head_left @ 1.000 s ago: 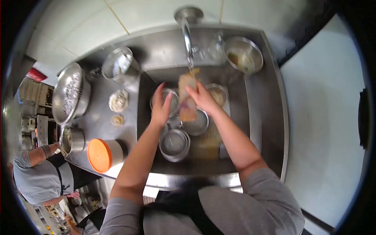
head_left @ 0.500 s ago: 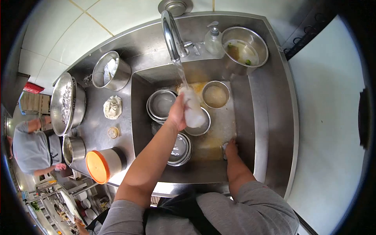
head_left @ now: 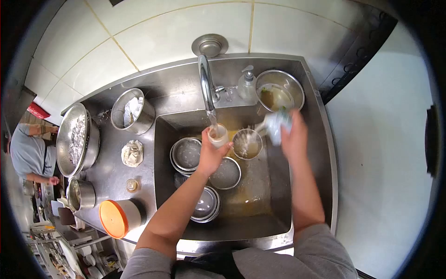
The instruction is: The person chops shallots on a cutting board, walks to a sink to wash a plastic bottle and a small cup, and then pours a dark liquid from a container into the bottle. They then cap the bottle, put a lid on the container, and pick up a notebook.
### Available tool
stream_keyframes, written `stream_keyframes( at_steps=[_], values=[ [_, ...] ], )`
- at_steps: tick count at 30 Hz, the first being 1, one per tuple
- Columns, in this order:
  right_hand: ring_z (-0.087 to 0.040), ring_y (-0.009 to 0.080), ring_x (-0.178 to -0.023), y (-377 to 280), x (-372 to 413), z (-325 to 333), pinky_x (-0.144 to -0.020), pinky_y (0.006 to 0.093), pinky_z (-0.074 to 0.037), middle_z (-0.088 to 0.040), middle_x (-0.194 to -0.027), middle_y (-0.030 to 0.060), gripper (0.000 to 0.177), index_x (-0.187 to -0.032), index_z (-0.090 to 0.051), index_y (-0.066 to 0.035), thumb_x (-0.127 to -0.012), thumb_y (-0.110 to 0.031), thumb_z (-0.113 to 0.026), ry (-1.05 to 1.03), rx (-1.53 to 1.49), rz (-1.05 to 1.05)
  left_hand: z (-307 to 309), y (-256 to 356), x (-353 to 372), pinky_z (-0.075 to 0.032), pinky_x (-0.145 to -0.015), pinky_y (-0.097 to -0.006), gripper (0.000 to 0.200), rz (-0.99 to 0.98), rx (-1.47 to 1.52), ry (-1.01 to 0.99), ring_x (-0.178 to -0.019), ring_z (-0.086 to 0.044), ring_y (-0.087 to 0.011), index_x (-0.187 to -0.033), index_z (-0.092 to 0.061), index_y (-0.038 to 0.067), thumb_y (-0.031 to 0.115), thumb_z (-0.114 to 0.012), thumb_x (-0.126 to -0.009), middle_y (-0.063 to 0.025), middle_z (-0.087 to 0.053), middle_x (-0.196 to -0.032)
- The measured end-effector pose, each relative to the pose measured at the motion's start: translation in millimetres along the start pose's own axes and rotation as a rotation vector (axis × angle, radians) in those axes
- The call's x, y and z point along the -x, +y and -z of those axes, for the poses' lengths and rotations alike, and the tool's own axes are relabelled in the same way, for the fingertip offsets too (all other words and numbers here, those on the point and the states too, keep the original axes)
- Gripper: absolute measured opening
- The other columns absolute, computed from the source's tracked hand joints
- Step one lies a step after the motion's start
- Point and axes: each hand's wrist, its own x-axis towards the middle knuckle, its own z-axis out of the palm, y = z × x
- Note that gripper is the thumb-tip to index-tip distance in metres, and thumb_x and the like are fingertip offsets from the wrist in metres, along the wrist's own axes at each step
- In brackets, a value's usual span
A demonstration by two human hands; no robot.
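Observation:
My left hand (head_left: 213,153) is wrapped around a translucent white plastic bottle (head_left: 218,137), its round open mouth turned up under the faucet (head_left: 206,83). Water runs from the spout onto the bottle. Over the right part of the sink, my right hand (head_left: 295,135) grips a pale whitish thing (head_left: 278,126), smeared by motion, so its kind does not show. Whitish streaks reach from it toward a small steel bowl (head_left: 247,149) holding cloudy liquid. Below my left hand lies another steel bowl (head_left: 226,174). Stacked bowls (head_left: 186,153) stand to its left.
A soap dispenser (head_left: 246,86) and a pot (head_left: 297,86) with murky liquid stand behind the sink (head_left: 274,195). On the left counter are a crumpled cloth (head_left: 132,154), a steel pot (head_left: 147,122), a large basin (head_left: 93,149) and an orange-lidded tub (head_left: 114,218). A co-worker (head_left: 30,151) stands far left.
My right hand has risen from the sink floor to above its right side, carrying a pale thing. The bottle in my left hand has turned, so its mouth now shows. The view has tilted upward.

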Motion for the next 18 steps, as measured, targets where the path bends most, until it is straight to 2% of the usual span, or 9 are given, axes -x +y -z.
stream_keyframes(
  at_steps=[2, 4, 5, 6, 7, 9, 12, 15, 18],
  values=[
    [-0.061, 0.0444, -0.105, 10.2, -77.7, -8.8, -0.089, 0.0479, -0.051, -0.062, -0.115, 0.0248, 0.048, -0.125, -0.052, 0.004, -0.081, -0.005, -0.069, 0.056, 0.205, 0.090, -0.5, 7.5, -1.4, -0.046, -0.098, -0.0360, 0.071, -0.040, 0.055, -0.059, -0.111, -0.058, -0.0228, -0.134, -0.035, 0.004, 0.014, -0.081, -0.081, -0.0133, -0.059, -0.120],
    [-0.063, 0.0439, -0.102, 39.0, -135.9, -41.0, -0.088, 0.0483, -0.052, -0.063, -0.114, 0.0241, 0.049, -0.126, -0.052, 0.004, -0.082, -0.008, -0.070, -0.195, 0.436, -0.067, 0.1, 20.0, 3.5, -0.050, -0.091, -0.0351, 0.060, 0.088, 0.229, -0.129, -0.102, -0.062, -0.0218, -0.131, -0.042, 0.004, 0.028, -0.076, -0.088, -0.0117, -0.062, -0.111],
    [-0.062, 0.0430, -0.107, 37.1, -143.6, -52.3, -0.091, 0.0476, -0.052, -0.061, -0.121, 0.0258, 0.056, -0.132, -0.050, 0.001, -0.081, -0.009, -0.071, -0.425, 0.508, -0.176, 6.2, 28.5, 5.7, -0.050, -0.091, -0.0351, 0.060, 0.077, 0.228, -0.119, -0.102, -0.062, -0.0218, -0.131, -0.042, 0.004, 0.028, -0.076, -0.088, -0.0117, -0.062, -0.111],
    [-0.060, 0.0430, -0.115, 65.1, -155.5, -79.8, -0.095, 0.0472, -0.052, -0.059, -0.129, 0.0242, 0.063, -0.139, -0.047, -0.006, -0.081, -0.006, -0.070, -0.764, 0.528, -0.202, 14.1, 35.3, 7.5, -0.051, -0.087, -0.0359, 0.059, 0.394, 0.416, -0.244, -0.099, -0.062, -0.0220, -0.133, -0.041, 0.007, 0.038, -0.069, -0.092, -0.0117, -0.061, -0.111],
    [-0.059, 0.0426, -0.117, 102.7, -161.9, -107.1, -0.096, 0.0467, -0.051, -0.058, -0.131, 0.0233, 0.062, -0.139, -0.048, -0.007, -0.081, -0.006, -0.069, -0.822, 0.637, -0.060, 20.2, 37.8, 9.9, -0.053, -0.084, -0.0368, 0.059, 0.713, 0.603, -0.369, -0.096, -0.062, -0.0223, -0.135, -0.040, 0.010, 0.048, -0.062, -0.095, -0.0117, -0.060, -0.111],
    [-0.058, 0.0418, -0.120, 174.0, -173.8, -159.5, -0.099, 0.0456, -0.050, -0.057, -0.134, 0.0215, 0.061, -0.139, -0.050, -0.011, -0.082, -0.005, -0.067, -0.884, 0.852, 0.254, 21.0, 21.0, 16.1, -0.054, -0.079, -0.0380, 0.065, 0.719, 0.580, -0.321, -0.090, -0.062, -0.0233, -0.133, -0.045, 0.010, 0.063, -0.049, -0.096, -0.0109, -0.061, -0.104],
    [-0.058, 0.0403, -0.121, 138.2, -166.2, -122.3, -0.102, 0.0455, -0.048, -0.058, -0.133, 0.0203, 0.054, -0.135, -0.055, -0.011, -0.083, -0.003, -0.064, -0.640, 0.797, -0.062, 24.3, 11.2, 15.8, -0.053, -0.079, -0.0402, 0.068, 0.833, 0.774, -0.335, -0.089, -0.062, -0.0228, -0.130, -0.050, 0.010, 0.067, -0.046, -0.094, -0.0116, -0.062, -0.101],
    [-0.059, 0.0381, -0.120, 109.1, -174.6, -93.3, -0.102, 0.0448, -0.048, -0.060, -0.130, 0.0210, 0.048, -0.131, -0.059, -0.007, -0.084, -0.008, -0.065, -0.583, 0.590, -0.164, 15.9, 8.3, 8.7, -0.052, -0.082, -0.0425, 0.073, 0.789, 0.798, -0.262, -0.089, -0.062, -0.0234, -0.128, -0.054, 0.010, 0.073, -0.043, -0.092, -0.0113, -0.062, -0.101],
    [-0.065, 0.0309, -0.110, 98.4, -164.2, -66.2, -0.091, 0.0393, -0.052, -0.066, -0.121, 0.0205, 0.046, -0.125, -0.059, 0.003, -0.084, -0.015, -0.067, -0.173, 0.150, -0.135, 14.4, 16.5, -3.0, -0.050, -0.087, -0.0440, 0.081, 0.741, 0.884, -0.261, -0.096, -0.063, -0.0257, -0.131, -0.051, 0.011, 0.079, -0.037, -0.089, -0.0118, -0.063, -0.109]
  ],
)
